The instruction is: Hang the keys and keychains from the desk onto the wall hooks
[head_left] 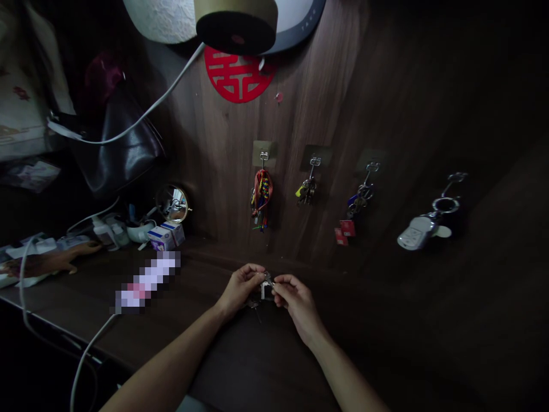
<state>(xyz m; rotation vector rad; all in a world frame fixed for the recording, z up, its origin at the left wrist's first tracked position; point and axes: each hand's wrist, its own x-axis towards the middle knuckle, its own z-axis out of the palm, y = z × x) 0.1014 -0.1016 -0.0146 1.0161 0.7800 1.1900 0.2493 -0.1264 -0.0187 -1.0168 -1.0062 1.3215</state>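
Observation:
Both hands meet over a small bunch of keys (268, 278) at the wall side of the dark wooden desktop. My left hand (242, 289) pinches the bunch at its top left, thumb and fingertips pressed together. From the right, my right hand (298, 300) grips the same bunch with bent fingers. A shiny square piece (266, 290) hangs between the hands, and a thin key (258, 312) dangles beneath my left fingers. Fingers and dim light hide the ring and the exact grip.
On the wall, hooks carry a colourful braided key bunch (261, 194), keys with a yellow tag (306, 191), keys with red tags (360, 197) and a grey remote fob (416, 232). Left stand small boxes (166, 236), a round mirror (172, 203) and a white cable (92, 343). A lamp (235, 26) overhangs.

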